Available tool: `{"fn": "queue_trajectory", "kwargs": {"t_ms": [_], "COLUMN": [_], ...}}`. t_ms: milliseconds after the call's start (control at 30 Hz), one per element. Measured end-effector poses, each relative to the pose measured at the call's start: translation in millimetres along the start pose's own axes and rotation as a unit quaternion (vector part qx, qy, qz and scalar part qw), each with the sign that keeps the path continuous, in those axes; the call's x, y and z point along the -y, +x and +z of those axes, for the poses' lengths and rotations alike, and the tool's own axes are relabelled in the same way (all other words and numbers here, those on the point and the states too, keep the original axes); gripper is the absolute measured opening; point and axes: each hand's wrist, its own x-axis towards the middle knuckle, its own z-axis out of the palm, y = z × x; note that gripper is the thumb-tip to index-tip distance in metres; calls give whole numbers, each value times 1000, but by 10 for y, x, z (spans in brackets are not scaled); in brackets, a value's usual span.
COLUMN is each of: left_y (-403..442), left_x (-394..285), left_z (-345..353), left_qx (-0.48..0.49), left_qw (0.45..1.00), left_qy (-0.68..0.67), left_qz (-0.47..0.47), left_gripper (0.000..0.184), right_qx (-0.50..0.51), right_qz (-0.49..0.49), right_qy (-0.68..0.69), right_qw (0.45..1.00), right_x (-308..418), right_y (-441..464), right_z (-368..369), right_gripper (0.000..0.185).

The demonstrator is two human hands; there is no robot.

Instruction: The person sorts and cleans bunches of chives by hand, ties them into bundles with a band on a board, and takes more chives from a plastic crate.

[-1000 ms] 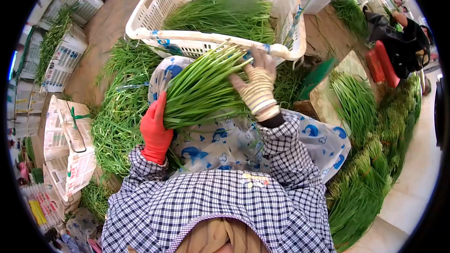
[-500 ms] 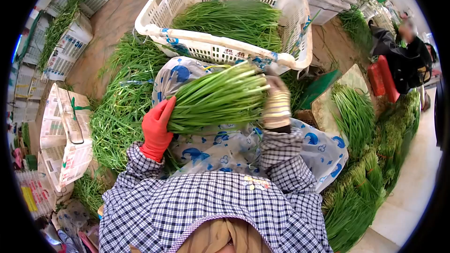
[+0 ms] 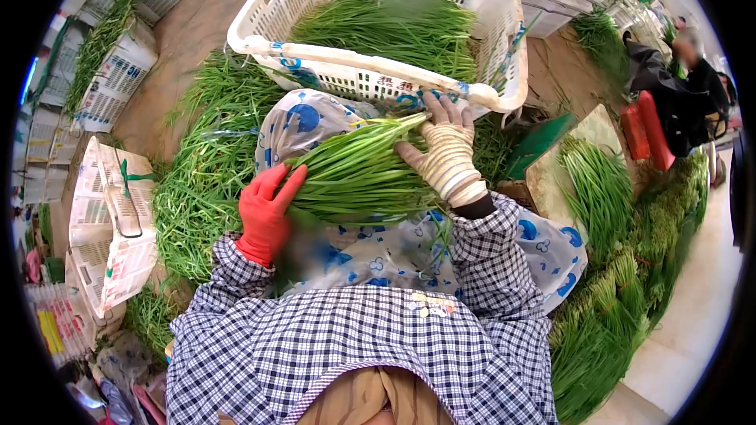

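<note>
A bunch of long green stems (image 3: 358,177) lies across my lap, over a clear plastic apron with blue prints (image 3: 394,256). My left hand (image 3: 269,208), in a red glove, grips the bunch at its leafy left end. At the paler right end, my right hand (image 3: 447,149), in a striped cream glove, has its fingers apart, with the palm side against the stem ends. Just beyond my hands stands a white crate (image 3: 370,69) with more green stems (image 3: 390,27) inside.
Loose greens (image 3: 209,189) pile up at the left beside a broken white crate (image 3: 118,228). To the right are a board (image 3: 551,177) with stems, tied bunches (image 3: 606,330) and a red stool (image 3: 650,130). A person in dark clothes (image 3: 677,98) is at the far right.
The bunch's right end has shifted slightly left and looks narrower. My right hand, blurred against the ends before, now shows spread fingers. My left fingers have loosened a little.
</note>
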Motion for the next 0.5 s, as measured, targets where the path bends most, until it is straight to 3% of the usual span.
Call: {"fn": "queue_trajectory", "kwargs": {"t_ms": [67,100,133,200,233,267,367,433,500], "left_y": [-23,-28,-32,-18,-7,25,39,33,25], "left_x": [2,6,18,42,23,2,21,38,52], "left_z": [2,-2,-3,9,-4,-26,-12,4,-11], "left_qx": [3,-3,-2,9,11,14,13,11,16], "left_qw": [1000,1000,1000,999,999,999,999,999,998], "left_qy": [8,8,7,24,22,13,5,3,2], "left_qz": [13,12,15,38,38,39,46,49,60], "left_gripper": [60,59,59,57,57,56,55,54,53], "right_qx": [8,36,35,104,71,-52,-59,38,42], "right_qz": [24,32,35,61,56,3,-28,-43,9], "right_qy": [221,393,394,184,60,12,58,224,278], "right_qw": [975,918,918,976,994,999,996,973,960], "right_x": [-43,-78,-113,-61,-3,-23,-58,-29,88], "right_y": [-4,8,-14,4,6,-9,-23,-66,-92], "right_z": [140,187,219,42,-1,85,202,173,125], "right_gripper": [39,36,36,39,46,47,46,40,32]}}
